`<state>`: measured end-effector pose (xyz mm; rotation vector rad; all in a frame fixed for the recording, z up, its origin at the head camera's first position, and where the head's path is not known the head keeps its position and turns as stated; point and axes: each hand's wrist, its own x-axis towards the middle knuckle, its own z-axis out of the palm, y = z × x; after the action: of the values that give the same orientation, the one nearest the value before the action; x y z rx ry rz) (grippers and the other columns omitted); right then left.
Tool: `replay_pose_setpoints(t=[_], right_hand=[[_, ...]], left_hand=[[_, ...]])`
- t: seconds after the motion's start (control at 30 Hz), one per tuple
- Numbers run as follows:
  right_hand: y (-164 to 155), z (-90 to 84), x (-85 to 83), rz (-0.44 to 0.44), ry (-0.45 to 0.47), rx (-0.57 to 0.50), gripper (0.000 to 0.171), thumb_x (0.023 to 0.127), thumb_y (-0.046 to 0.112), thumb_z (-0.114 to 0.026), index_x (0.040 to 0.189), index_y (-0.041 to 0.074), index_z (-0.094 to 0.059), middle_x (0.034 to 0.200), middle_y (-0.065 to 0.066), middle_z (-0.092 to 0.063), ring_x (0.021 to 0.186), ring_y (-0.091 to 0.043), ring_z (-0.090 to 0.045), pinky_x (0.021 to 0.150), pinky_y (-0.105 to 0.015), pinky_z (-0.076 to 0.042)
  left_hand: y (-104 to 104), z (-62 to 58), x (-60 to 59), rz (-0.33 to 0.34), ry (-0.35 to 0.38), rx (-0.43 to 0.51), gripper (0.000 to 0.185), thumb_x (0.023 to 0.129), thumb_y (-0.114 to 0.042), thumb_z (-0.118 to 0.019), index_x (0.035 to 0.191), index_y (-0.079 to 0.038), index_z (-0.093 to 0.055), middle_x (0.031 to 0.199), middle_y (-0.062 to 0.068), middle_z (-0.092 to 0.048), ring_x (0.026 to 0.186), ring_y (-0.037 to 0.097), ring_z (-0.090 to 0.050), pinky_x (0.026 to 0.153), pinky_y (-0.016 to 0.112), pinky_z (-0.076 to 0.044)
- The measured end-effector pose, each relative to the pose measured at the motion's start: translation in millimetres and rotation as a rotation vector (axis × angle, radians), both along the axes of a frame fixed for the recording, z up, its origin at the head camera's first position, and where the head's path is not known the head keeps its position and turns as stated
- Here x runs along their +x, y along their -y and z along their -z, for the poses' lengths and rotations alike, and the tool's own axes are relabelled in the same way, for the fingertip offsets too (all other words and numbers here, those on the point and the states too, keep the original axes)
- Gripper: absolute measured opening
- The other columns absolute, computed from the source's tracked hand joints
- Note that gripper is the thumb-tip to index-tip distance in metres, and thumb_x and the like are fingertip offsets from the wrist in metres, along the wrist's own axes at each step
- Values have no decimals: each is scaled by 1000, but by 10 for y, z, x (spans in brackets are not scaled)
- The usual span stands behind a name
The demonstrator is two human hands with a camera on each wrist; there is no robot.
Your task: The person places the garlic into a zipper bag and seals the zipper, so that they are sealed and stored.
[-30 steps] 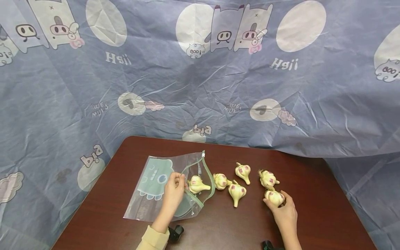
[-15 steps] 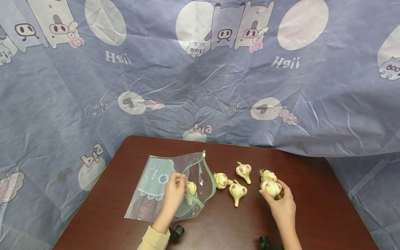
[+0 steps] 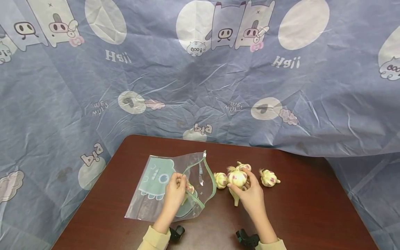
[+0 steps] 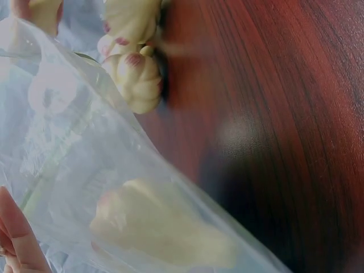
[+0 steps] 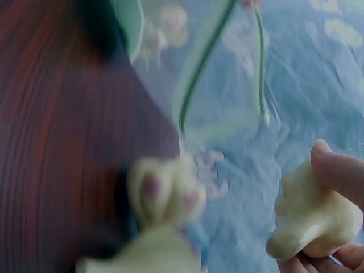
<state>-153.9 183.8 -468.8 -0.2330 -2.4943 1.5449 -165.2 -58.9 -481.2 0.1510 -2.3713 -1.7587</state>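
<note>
While lifted, garlic bulb [image 3: 237,178] near bag [image 3: 162,187]

Left hand [image 3: 175,190] and right hand [image 3: 247,192], fingers curled, both gripping.

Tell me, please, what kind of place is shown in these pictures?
Probably an indoor set arranged for filming, not a kitchen. A dark wooden table stands before a wrinkled blue cartoon-print cloth that hides the room. On the table lie only garlic bulbs and a clear zip bag.
</note>
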Motion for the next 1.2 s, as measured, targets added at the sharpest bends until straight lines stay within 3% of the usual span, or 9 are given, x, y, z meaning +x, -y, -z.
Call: replay_pose_setpoints(t=[0.23,0.43,0.73,0.87,0.97,1.1,1.2], right_hand=[[410,5,-66,-120,-75,-8,78,71,12,-88,139,7,-51,137,-14,-56,117,-34,-63,92,-39,-55],[589,10,-121,-182,-116,1,77,71,14,-89,137,6,-51,136,-15,-56,121,-32,-60,97,-43,-51],[763,135,-141,-264,-87,70,76,71,19,-89,137,7,-52,131,-15,-58,115,-32,-62,91,-44,-54],[812,224,-158,-308,-91,164,75,73,22,-88,137,7,-52,128,-14,-61,108,-32,-64,92,-54,-50],[836,280,-182,-324,-87,220,74,73,25,-88,136,6,-53,124,-14,-63,103,-29,-64,87,-51,-51],[848,338,-227,-336,-56,235,76,72,26,-88,136,4,-53,122,-14,-63,96,-24,-62,74,-38,-52],[848,375,-260,-351,-24,244,77,73,27,-88,136,3,-53,126,-17,-61,101,-28,-62,78,-40,-53]], left_hand=[[-6,-9,-2,5,15,-16,13,100,-15,-53,93,-5,-55,69,5,-63,57,7,-60,53,19,-42],[-13,-4,0,9,21,-18,13,100,-16,-53,94,-5,-55,70,6,-64,58,8,-60,53,20,-43],[-11,9,11,24,27,-28,14,101,-17,-53,96,-3,-54,70,4,-62,58,8,-58,51,19,-42],[-14,1,12,11,26,-30,14,101,-17,-54,94,-5,-55,67,3,-62,55,7,-56,50,19,-39],[-17,4,15,5,25,-30,13,100,-17,-55,93,-6,-55,66,3,-62,54,7,-55,49,19,-38],[-21,10,24,17,26,-26,15,100,-18,-54,94,-5,-55,66,4,-62,53,7,-54,48,20,-38],[-25,11,22,23,30,-24,14,100,-18,-54,94,-5,-55,67,4,-63,53,7,-54,48,19,-38]])
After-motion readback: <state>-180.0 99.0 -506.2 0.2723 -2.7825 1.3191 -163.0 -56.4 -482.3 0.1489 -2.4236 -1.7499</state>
